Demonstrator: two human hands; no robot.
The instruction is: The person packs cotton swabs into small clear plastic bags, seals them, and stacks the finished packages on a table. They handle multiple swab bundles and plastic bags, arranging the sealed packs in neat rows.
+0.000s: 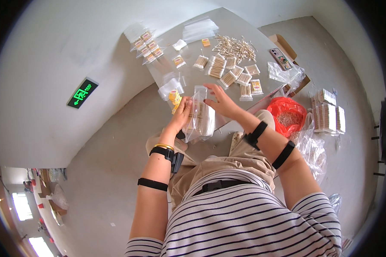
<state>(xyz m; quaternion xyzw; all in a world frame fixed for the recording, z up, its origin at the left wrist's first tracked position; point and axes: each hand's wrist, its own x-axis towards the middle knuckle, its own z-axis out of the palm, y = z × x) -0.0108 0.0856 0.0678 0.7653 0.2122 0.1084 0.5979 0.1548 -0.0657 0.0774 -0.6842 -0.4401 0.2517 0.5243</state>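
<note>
A clear plastic bag (197, 109) packed with cotton swabs stands in front of me at the table's near edge. My left hand (182, 115) grips its left side, with the thumb on the front. My right hand (221, 102) is at the bag's upper right, index finger and thumb apart near its top edge. Whether those fingertips touch the plastic is hard to tell. Beyond the hands, small bundles of cotton swabs (228, 79) lie on the grey table (240, 25). Behind them is a heap of loose swabs (235, 48). Yellow cards (174, 97) lie beside my left hand.
Filled packets (148, 46) and flat clear bags (200, 29) lie toward the table's far left. A phone (281, 58) rests over an open cardboard box (283, 45) at right. On the floor are a red bag of swabs (288, 116) and stacked swab packs (326, 116).
</note>
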